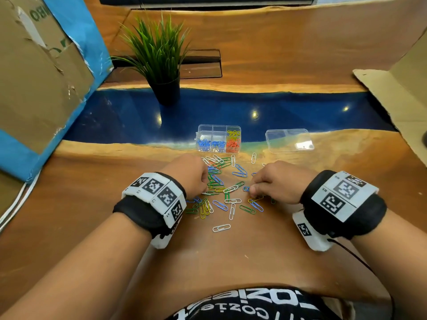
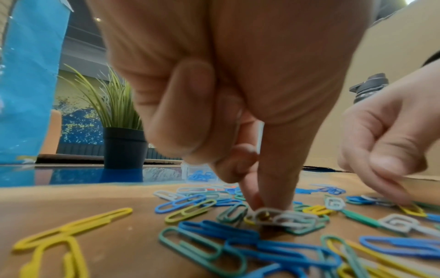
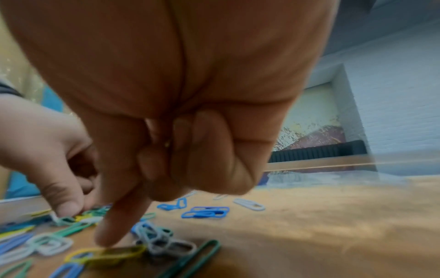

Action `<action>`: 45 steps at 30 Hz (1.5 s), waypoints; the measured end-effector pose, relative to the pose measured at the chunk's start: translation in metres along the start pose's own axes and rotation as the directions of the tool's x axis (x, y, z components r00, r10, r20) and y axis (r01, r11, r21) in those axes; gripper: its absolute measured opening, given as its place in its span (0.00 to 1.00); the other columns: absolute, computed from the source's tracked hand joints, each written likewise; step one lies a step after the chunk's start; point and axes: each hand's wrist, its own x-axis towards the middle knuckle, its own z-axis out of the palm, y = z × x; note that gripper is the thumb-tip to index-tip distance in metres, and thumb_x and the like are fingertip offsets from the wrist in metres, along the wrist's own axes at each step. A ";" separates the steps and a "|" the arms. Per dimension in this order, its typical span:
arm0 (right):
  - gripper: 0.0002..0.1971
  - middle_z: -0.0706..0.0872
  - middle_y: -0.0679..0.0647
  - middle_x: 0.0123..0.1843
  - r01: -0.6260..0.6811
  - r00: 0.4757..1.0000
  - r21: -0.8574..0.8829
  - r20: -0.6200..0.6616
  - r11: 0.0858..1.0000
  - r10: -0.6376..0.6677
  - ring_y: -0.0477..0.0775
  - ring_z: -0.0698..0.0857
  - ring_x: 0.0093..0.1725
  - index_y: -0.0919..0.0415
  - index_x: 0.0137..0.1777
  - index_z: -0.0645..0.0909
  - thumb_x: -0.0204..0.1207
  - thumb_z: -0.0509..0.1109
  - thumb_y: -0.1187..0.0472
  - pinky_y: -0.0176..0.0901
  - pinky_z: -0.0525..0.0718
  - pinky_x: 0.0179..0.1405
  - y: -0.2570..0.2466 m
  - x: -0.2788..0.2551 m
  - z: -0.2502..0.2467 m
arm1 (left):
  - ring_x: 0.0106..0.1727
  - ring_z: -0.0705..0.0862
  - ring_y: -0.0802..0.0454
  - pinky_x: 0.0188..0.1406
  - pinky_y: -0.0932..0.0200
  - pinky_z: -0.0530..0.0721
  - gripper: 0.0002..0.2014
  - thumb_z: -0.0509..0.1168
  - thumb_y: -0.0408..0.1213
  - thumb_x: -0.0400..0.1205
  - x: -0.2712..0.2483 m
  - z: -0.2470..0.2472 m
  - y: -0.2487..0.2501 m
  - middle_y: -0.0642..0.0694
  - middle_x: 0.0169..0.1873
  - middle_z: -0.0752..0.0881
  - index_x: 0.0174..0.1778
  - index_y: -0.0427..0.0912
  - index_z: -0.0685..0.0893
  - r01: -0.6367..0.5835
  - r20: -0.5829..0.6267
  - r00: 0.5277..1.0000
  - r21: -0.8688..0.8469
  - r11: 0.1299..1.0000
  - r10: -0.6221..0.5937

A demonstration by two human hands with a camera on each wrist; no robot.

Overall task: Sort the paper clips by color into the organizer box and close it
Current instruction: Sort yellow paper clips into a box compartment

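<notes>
The clear organizer box (image 1: 218, 129) stands open past the pile, with blue clips in its near left cells, red in the near right cell and yellow in the far right cell. Its lid (image 1: 288, 140) lies apart to the right. Loose paper clips (image 1: 221, 192) in white, blue, green and yellow lie scattered between my hands. My left hand (image 1: 204, 190) (image 2: 264, 205) pinches a white clip (image 2: 273, 216) on the table with thumb and forefinger, its other fingers curled. My right hand (image 1: 253, 191) (image 3: 107, 238) presses a fingertip on a yellow clip (image 3: 107, 252); a speck of yellow shows inside its curled fingers.
A potted grass plant (image 1: 161, 65) stands behind the box on the blue resin strip. Cardboard panels (image 1: 34, 77) wall the left and right sides. White cables (image 1: 13, 204) run along the left edge. Bare wood (image 1: 208, 262) lies between the clips and my body.
</notes>
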 end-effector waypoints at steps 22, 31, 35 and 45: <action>0.06 0.77 0.43 0.32 0.008 0.995 -0.202 -0.093 0.979 -0.027 0.49 0.77 0.41 0.54 0.43 0.86 0.74 0.67 0.59 0.35 0.72 0.40 -0.005 0.007 0.004 | 0.45 0.86 0.48 0.38 0.60 0.78 0.08 0.68 0.41 0.76 0.008 0.001 -0.009 0.45 0.40 0.90 0.41 0.43 0.91 0.026 -0.023 0.999 -0.052 0.998 -0.027; 0.05 0.68 0.53 0.25 -0.137 0.990 0.798 0.102 0.587 0.092 0.49 0.60 0.22 0.57 0.30 0.65 0.64 0.57 0.59 0.33 0.60 0.19 -0.023 0.014 -0.002 | 0.40 0.83 0.53 0.38 0.60 0.80 0.04 0.69 0.40 0.73 0.009 0.000 -0.005 0.52 0.39 0.88 0.39 0.46 0.88 0.032 0.006 0.999 -0.028 0.999 -0.031; 0.05 0.68 0.55 0.24 -0.115 0.991 0.985 0.124 0.131 -0.057 0.49 0.61 0.21 0.59 0.30 0.67 0.55 0.54 0.59 0.30 0.59 0.16 -0.023 0.013 -0.011 | 0.42 0.84 0.50 0.40 0.58 0.83 0.02 0.69 0.40 0.73 0.010 0.001 -0.003 0.49 0.40 0.88 0.37 0.47 0.85 0.014 0.025 1.000 0.013 1.000 -0.015; 0.10 0.74 0.56 0.33 -0.089 0.948 0.972 0.017 0.215 0.317 0.48 0.69 0.26 0.64 0.51 0.75 0.76 0.54 0.73 0.34 0.66 0.20 -0.024 0.042 -0.026 | 0.40 0.84 0.46 0.35 0.56 0.82 0.12 0.70 0.41 0.69 0.011 0.005 0.002 0.42 0.42 0.88 0.43 0.38 0.87 0.025 0.063 0.998 0.055 0.998 -0.028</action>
